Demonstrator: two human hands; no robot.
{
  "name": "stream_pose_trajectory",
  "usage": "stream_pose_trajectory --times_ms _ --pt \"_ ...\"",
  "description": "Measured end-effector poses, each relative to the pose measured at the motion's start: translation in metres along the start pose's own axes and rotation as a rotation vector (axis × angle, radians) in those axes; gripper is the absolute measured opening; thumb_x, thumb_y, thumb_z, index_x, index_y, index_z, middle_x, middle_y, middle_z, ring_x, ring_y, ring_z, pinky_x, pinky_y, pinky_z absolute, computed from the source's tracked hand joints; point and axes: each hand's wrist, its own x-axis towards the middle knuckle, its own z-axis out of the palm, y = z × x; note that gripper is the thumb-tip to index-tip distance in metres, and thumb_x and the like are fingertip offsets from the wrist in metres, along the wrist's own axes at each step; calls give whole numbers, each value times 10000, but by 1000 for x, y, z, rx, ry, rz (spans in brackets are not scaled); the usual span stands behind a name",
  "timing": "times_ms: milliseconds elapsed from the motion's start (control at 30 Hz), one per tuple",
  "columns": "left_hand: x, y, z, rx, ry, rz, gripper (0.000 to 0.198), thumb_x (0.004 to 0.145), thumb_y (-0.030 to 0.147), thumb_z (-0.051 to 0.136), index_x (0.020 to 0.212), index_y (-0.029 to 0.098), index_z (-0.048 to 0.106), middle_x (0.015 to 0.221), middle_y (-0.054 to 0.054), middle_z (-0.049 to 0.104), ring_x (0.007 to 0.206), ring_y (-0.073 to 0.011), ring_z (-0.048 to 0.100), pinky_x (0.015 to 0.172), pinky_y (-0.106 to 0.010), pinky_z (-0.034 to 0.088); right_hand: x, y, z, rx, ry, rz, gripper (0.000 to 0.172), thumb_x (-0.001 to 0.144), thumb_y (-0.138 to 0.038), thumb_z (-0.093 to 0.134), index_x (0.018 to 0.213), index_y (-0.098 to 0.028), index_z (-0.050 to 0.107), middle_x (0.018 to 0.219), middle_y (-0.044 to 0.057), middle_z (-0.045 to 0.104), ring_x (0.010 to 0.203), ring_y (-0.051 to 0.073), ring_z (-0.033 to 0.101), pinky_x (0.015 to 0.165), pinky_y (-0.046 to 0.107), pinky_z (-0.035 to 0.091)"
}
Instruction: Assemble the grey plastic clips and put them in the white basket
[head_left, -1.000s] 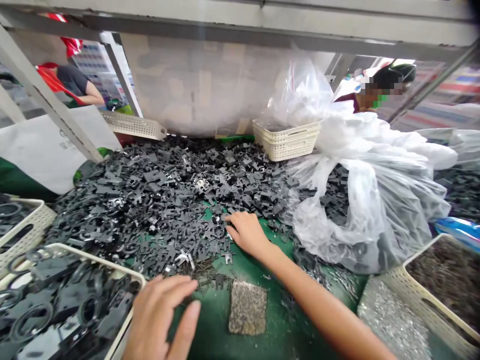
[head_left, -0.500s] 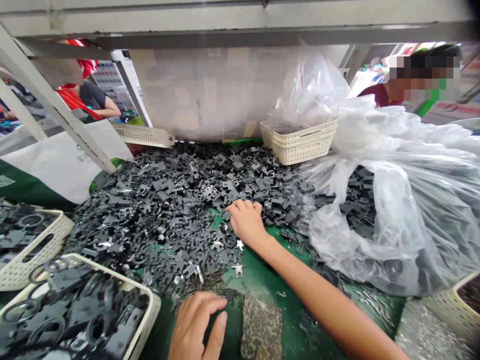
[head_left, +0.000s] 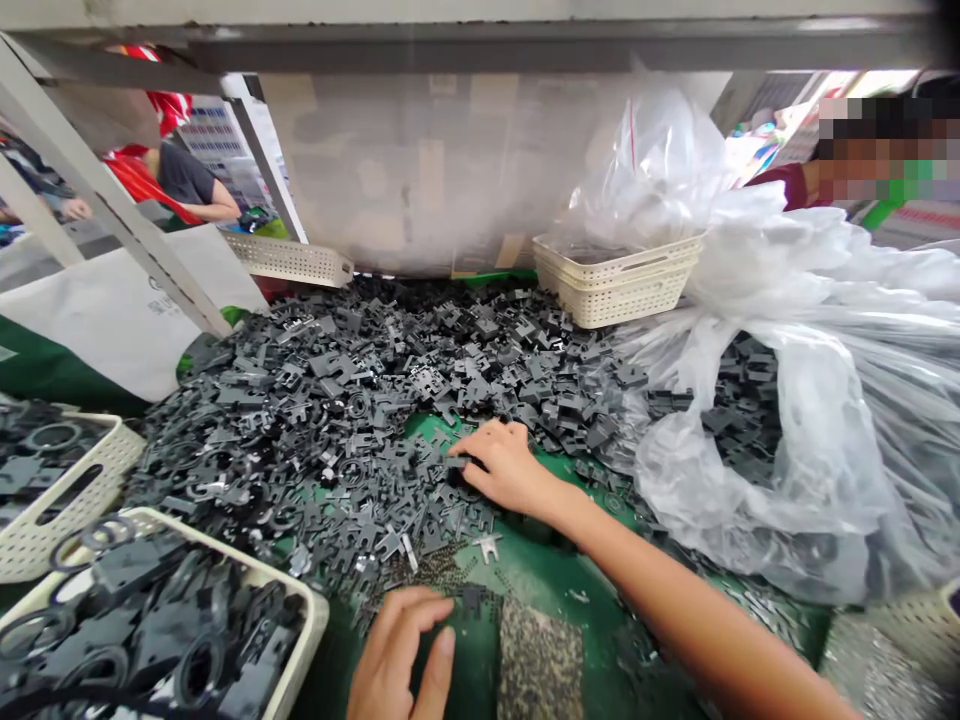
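Right hand (head_left: 506, 467) half-curled at edge of black plastic parts (head_left: 360, 440), fingertips light on 1 piece (head_left: 457, 461), hold unclear; left hand (head_left: 397, 655) open, empty, on green mat (head_left: 544, 570).

FREE: green mat (head_left: 544, 565) between right hand (head_left: 506, 468) and left hand (head_left: 397, 655) | BLOCKED: black plastic parts (head_left: 360, 400) ahead; plastic bag (head_left: 750, 470) right; white basket rim (head_left: 315, 610) left | OVERHEAD: grey shelf beam (head_left: 480, 45)
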Motion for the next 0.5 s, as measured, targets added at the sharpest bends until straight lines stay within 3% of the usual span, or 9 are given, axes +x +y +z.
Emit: stream_pose_trajectory --times_ms 100,200,300,367,433,500 --pt "7 1 -2 22 -32 -27 278 912 373 476 1140 243 570 1159 -99 609 1056 -219 615 862 -366 543 -50 -2 -21 181 -36 18 238 904 -202 506 1084 -281 640 1047 32 664 1068 211 491 887 368 269" --pt "11 5 6 33 -151 88 419 917 340 473 1318 227 428 1312 -129 548 1189 -240 559 906 -394 543 -96 -17 -26 265 -93 -26 271 889 -158 513 1078 -315 627 1054 8 669 1161 223 442 930 386 248" --pt "4 2 18 35 -298 251 404 914 267 480 1313 231 426 1236 -98 619 1129 -203 608 893 -326 554 -134 -31 -15 197 -127 -72 355 864 -117 514 1137 -332 583 1174 -2 648 1227 234 397 971 420 191" --pt "-7 -5 26 53 -326 341 342 907 229 480 1248 235 490 1152 -76 662 1059 -190 644 873 -294 557 -156 -32 -4 126 -109 -60 389 880 -148 507 1217 -339 532 1336 18 550 1254 241 372 971 430 178" --pt "-17 -11 31 107 -324 422 317 902 205 463 1207 251 539 1122 -64 672 1029 -195 654 861 -297 557 -176 -25 2 92 -68 7 386 907 -198 494 1269 -331 493 1394 40 490 1237 238 387 950 417 197" --pt "-23 -14 32 174 -343 484 314 907 205 437 1177 286 575 1111 -46 676 1012 -199 657 846 -306 558 -194 -10 2 75 14 142 303 922 -213 485 1204 -308 544 1304 45 560 1153 228 446 915 401 216"
